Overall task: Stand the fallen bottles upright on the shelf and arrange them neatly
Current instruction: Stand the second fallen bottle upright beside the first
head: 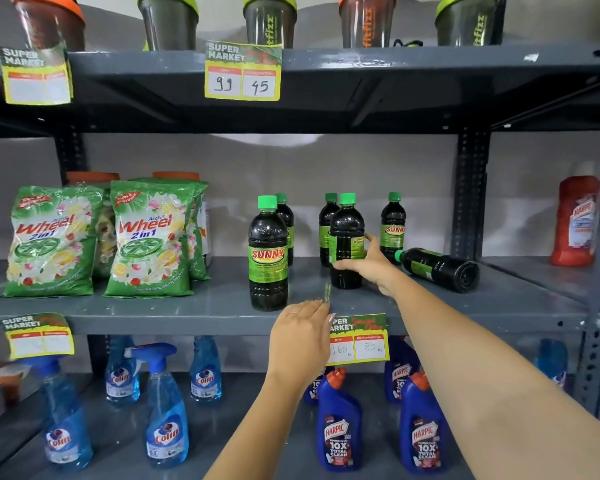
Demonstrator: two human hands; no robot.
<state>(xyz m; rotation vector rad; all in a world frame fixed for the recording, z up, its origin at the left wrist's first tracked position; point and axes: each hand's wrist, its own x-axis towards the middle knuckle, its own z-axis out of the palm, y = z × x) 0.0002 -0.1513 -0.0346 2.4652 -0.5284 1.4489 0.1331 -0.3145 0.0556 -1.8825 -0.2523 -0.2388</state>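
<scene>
While one bottle (439, 269) lies fallen, right hand (364, 263) grips upright bottle (346, 242)

Head cam | I look straight into the shelf (187, 306), tilted slightly down | arm's reach away | single view only

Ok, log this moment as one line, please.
phase: arranging | right hand: gripping upright bottle | left hand: open, at shelf edge | fallen bottle: lying down, untouched
</scene>
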